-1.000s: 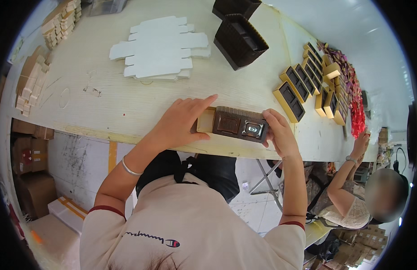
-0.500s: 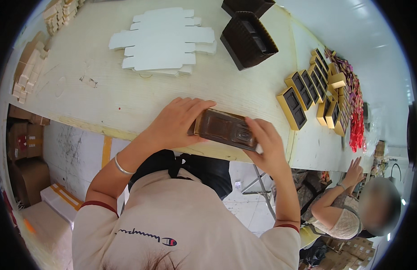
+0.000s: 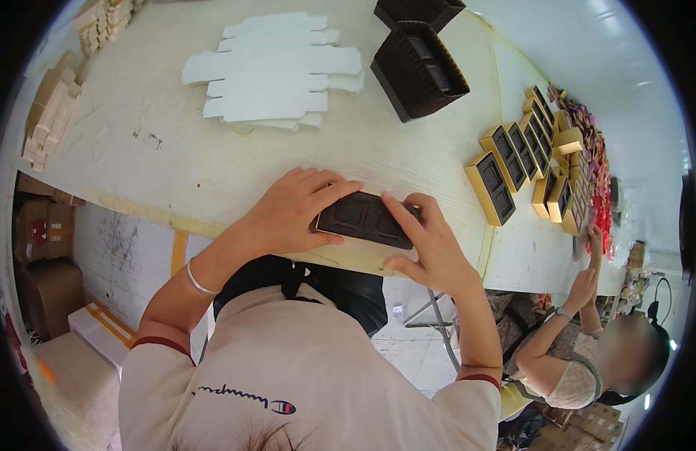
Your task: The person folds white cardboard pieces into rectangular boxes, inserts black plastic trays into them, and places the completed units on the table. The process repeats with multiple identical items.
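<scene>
Evidently, the left hand (image 3: 288,214) is clasping the left end of a dark compartmented plastic tray (image 3: 355,216), thumb near, fingers far, while the right hand (image 3: 434,248) is laying fingers on the right end, its thumb standing apart. Near the front edge of the worktable (image 3: 167,177), the tray is showing a gold sliver at its left end. Its plastic is looking thin, light and slightly slick; gripping the ribbed rims is probably sparing the pockets from denting.
</scene>
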A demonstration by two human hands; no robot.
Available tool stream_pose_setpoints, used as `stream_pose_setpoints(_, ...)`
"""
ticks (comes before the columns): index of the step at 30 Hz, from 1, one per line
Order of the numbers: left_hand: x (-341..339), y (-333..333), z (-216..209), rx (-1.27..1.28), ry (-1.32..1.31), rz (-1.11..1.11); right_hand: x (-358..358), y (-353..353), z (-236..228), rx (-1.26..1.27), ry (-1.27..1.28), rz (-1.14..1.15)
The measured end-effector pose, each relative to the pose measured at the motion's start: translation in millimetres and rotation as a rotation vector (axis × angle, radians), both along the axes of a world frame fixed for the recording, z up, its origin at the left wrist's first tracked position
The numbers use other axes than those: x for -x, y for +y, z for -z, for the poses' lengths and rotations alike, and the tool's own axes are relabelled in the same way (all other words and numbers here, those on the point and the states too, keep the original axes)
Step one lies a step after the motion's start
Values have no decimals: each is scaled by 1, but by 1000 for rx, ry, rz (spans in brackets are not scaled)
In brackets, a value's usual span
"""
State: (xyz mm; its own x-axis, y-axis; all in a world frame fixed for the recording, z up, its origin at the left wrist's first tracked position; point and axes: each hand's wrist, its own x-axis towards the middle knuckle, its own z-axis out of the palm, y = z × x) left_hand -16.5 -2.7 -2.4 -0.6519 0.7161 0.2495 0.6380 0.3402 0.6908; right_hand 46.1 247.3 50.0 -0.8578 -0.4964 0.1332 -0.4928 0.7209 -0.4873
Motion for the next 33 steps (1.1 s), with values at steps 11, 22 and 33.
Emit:
stream_pose_setpoints(11,18,-3,-24,145,-126,149,-8,11,14,304,-20,-102)
stream_pose_setpoints(22,19,7,-34,210,6,225,-17,-16,18,4,205,-122)
stream_pose_setpoints(33,12,19,-25,218,217,247,9,-15,20,265,-102,-211)
